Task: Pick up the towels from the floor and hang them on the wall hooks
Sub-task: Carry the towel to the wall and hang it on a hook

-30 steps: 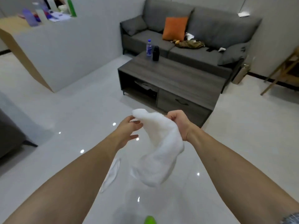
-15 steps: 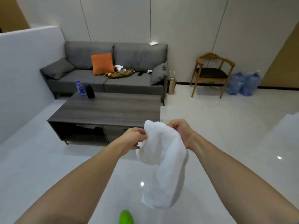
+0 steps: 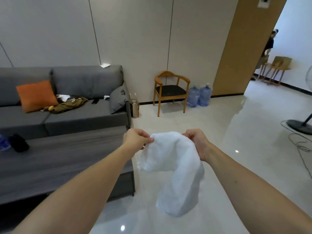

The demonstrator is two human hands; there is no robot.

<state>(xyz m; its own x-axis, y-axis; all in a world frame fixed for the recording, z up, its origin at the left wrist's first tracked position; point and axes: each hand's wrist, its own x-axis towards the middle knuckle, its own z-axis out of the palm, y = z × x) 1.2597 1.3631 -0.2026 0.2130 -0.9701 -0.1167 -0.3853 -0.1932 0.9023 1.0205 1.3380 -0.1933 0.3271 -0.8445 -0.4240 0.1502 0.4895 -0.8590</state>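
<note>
A white towel [image 3: 177, 169] hangs in front of me, held up at its top edge by both hands. My left hand [image 3: 135, 138] pinches the towel's left corner. My right hand [image 3: 196, 141] grips the top edge on the right side. The rest of the cloth droops down and to the right above the glossy white floor [image 3: 236, 166]. No wall hooks are in view.
A dark wood coffee table [image 3: 59, 159] is close on my left, a grey sofa [image 3: 76, 114] behind it. A wooden chair [image 3: 170, 92] and two water jugs [image 3: 199, 97] stand at the far wall. A fan base [image 3: 298, 126] with a cable lies right. A person stands in the doorway [image 3: 268, 46].
The view has swung to the right, from the sofa and table towards the chair and the doorway. Both hands keep hold of the towel, now spread a little wider apart.
</note>
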